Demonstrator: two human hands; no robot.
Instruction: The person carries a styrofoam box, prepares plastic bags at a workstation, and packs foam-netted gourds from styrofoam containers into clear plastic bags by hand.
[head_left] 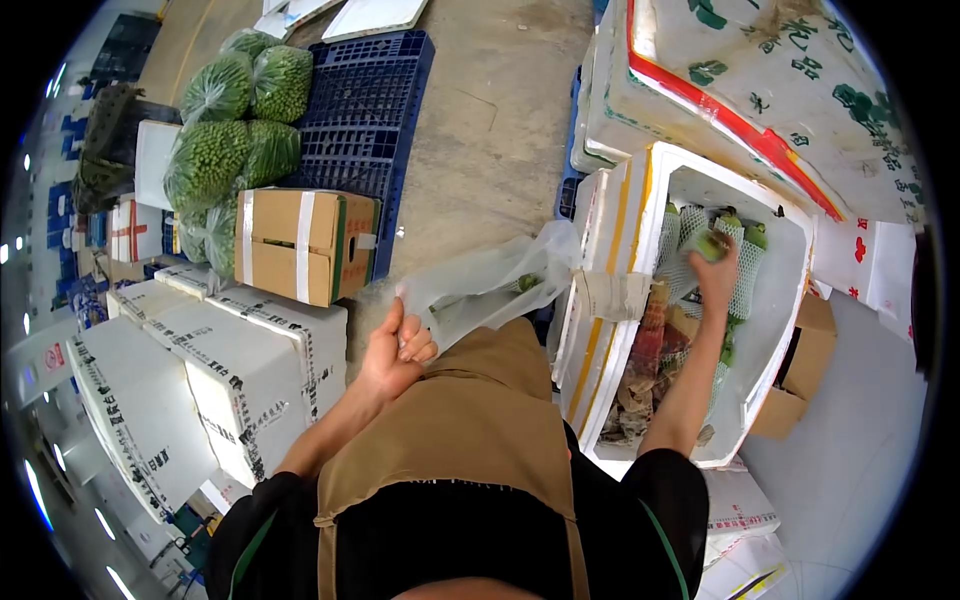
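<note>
A green piece of produce (711,244) sits over there in the right hand (717,270), fingers curled round it, above netted pieces (743,285) in the foam box (770,330); beside the apron (450,430), the left hand (396,345) clenches a clear plastic bag (480,285).

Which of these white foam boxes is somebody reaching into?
The open white box at right, with net-sleeved green produce and the right hand inside; the white boxes at left are closed.

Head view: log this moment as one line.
left hand: holds translucent plastic bag | right hand: grips green produce item inside open foam box | netted produce: beside right hand
</note>
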